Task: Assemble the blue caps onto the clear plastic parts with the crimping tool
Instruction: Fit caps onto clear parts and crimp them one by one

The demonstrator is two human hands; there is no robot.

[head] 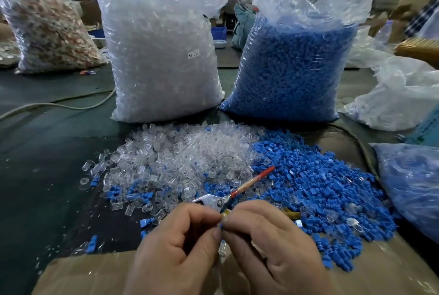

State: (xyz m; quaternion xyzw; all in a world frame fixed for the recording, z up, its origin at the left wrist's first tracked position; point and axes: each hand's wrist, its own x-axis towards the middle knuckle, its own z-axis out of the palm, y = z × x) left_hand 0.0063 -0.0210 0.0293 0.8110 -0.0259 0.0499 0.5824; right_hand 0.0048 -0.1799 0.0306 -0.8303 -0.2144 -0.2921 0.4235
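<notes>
Here a blue cap point(221, 225) is pinched between the fingertips of the left hand point(175, 242) and the right hand point(266, 240), both grips curled tight over the near worktop point(47, 176). A clear plastic part point(222, 248) shows just below. The step looks like fitting. Next, the pair likely needs seating in the crimping tool point(213, 199) just beyond.

On the table point(35, 164) two bags stand side by side at the back, the bag of plastic parts point(161, 57) left of the bag of caps point(297, 69). Before each spreads its heap: the pile of plastic parts point(180, 157) left, the pile of caps point(320, 187) touching it on the right. The crimping tool point(213, 199) sits where they meet, just behind the left hand point(175, 242) and right hand point(268, 242), a cap point(221, 225) between their fingertips, over cardboard point(83, 275)
</notes>
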